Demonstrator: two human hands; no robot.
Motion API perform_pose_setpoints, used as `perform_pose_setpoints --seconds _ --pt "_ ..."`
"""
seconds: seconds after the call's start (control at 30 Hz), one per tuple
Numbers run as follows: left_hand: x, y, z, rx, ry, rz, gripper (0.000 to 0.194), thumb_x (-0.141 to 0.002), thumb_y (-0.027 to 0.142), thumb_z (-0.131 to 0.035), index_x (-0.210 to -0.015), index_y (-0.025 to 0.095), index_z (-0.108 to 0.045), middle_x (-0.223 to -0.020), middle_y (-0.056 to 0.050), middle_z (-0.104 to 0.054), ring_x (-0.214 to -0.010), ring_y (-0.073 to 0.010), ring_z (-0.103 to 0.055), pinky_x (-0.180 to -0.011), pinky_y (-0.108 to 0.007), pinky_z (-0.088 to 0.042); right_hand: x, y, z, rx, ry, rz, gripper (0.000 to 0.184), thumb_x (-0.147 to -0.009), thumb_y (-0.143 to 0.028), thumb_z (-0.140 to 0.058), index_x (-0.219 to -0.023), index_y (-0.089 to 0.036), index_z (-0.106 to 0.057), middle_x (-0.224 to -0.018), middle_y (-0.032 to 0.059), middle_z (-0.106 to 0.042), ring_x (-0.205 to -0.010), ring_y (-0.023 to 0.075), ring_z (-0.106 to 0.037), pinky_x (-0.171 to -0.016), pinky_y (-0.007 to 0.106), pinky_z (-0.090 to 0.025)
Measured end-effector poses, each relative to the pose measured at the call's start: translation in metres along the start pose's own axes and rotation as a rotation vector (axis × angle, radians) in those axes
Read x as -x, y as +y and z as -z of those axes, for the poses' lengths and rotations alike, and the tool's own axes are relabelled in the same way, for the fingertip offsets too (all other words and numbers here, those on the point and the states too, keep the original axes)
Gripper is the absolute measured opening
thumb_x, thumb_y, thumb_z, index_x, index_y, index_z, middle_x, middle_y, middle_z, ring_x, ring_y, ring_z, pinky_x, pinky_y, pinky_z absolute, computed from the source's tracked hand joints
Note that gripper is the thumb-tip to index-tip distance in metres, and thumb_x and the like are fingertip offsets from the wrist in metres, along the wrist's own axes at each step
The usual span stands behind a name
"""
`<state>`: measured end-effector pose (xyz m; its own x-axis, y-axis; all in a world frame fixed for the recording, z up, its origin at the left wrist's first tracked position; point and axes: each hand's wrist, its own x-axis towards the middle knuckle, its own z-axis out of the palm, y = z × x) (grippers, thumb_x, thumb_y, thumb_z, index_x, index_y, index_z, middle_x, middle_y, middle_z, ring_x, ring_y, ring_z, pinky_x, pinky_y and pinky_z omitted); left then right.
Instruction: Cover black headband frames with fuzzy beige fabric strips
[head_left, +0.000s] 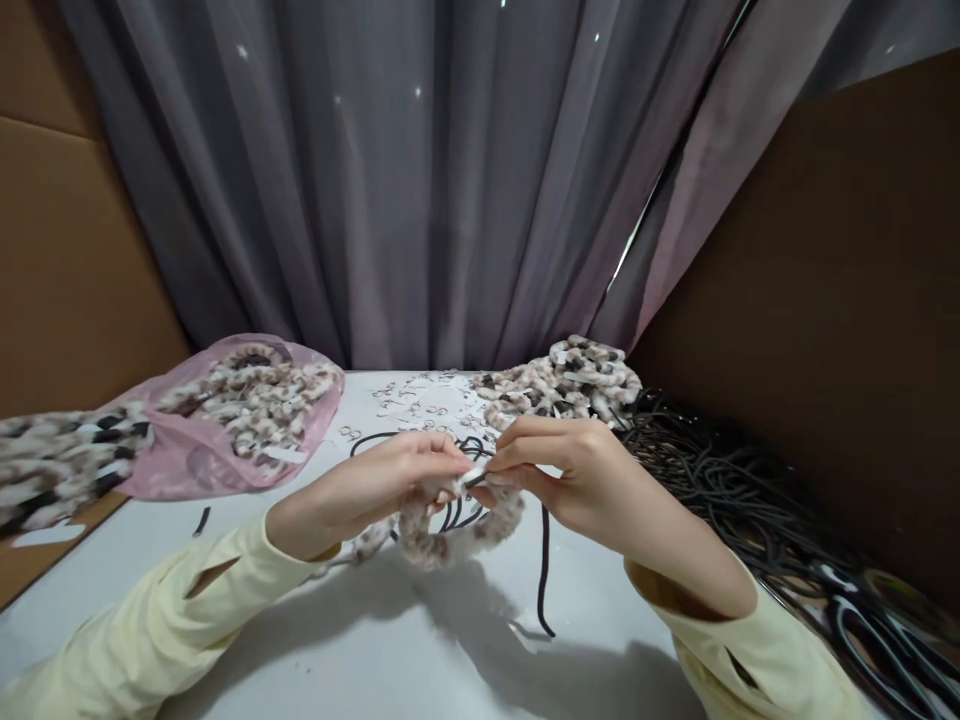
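Observation:
Over the white table, my left hand [394, 478] pinches one end of a fluffy beige-and-brown spotted tube [435, 548], which curves below the fingers in a loop. Facing it, my right hand [574, 465] has its thumb and fingertips closed on a black cord [546, 575] where it meets the white end of the tube. The cord's loose tail hangs below my right hand. The fingertips of both hands almost meet, and exactly how far the cord goes into the tube is hidden. Behind the hands lie coils of black cord [469, 445].
Left stands a pink plastic bag [176, 455] of fluffy spotted pieces, with more fluffy pieces [52, 455] beside it. Small metal rings [409, 395] lie scattered at the back, near a fluffy pile [581, 380]. Black cords [712, 480] and scissors [862, 630] are at right. Cardboard walls [862, 250] flank the table.

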<state>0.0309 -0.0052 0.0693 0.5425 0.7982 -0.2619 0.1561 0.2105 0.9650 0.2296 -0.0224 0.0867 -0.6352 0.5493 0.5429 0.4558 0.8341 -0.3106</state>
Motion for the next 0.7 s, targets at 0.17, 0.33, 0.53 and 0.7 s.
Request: perform_pose_setpoints --seconds 0.17,0.33,0.53,0.7 --pt "0.0020 -0.0027 -0.0018 -0.055 0.083 -0.087 0.035 -0.075 0.051 -0.058 -0.076 0.016 -0.056 -0.071 0.002 -0.049 -0.063 -0.0105 -0.046 -0.054 -0.022 -0.036 -0.0017 0.0019 -0.0046 0.041 0.040 0.015 0.018 -0.082 -0.006 -0.055 -0.077 -0.015 -0.070 -0.076 0.0048 -0.067 -0.065 0.0115 -0.061 -0.061 0.021 -0.046" --pt "0.0029 -0.0065 -0.0061 -0.216 0.109 -0.132 0.041 -0.074 0.057 -0.058 -0.079 0.016 -0.055 -0.068 0.002 -0.047 -0.058 -0.0101 -0.041 -0.050 -0.021 -0.031 -0.0006 -0.0004 -0.0055 0.068 0.057 -0.005 0.017 -0.082 -0.007 -0.056 -0.073 -0.014 -0.069 -0.075 0.0051 -0.064 -0.063 0.0111 -0.060 -0.059 0.020 -0.045" --pt "0.0025 -0.0070 -0.0094 -0.281 0.169 -0.188 0.039 -0.073 0.055 -0.061 -0.082 0.018 -0.053 -0.067 0.004 -0.047 -0.055 -0.0086 -0.039 -0.048 -0.020 -0.027 -0.0016 -0.0005 -0.0020 0.064 0.031 -0.058 0.013 -0.078 -0.003 -0.059 -0.075 -0.014 -0.066 -0.073 0.0030 -0.063 -0.064 0.0109 -0.058 -0.060 0.020 -0.044" --pt "0.0023 -0.0058 -0.0069 -0.091 0.053 -0.106 0.038 -0.076 0.054 -0.058 -0.075 0.017 -0.050 -0.064 0.005 -0.040 -0.055 -0.0080 -0.035 -0.049 -0.020 -0.025 -0.0025 0.0015 0.0006 0.089 0.050 0.045 0.017 -0.083 -0.006 -0.055 -0.074 -0.014 -0.067 -0.074 0.0038 -0.065 -0.064 0.0105 -0.059 -0.060 0.021 -0.045"
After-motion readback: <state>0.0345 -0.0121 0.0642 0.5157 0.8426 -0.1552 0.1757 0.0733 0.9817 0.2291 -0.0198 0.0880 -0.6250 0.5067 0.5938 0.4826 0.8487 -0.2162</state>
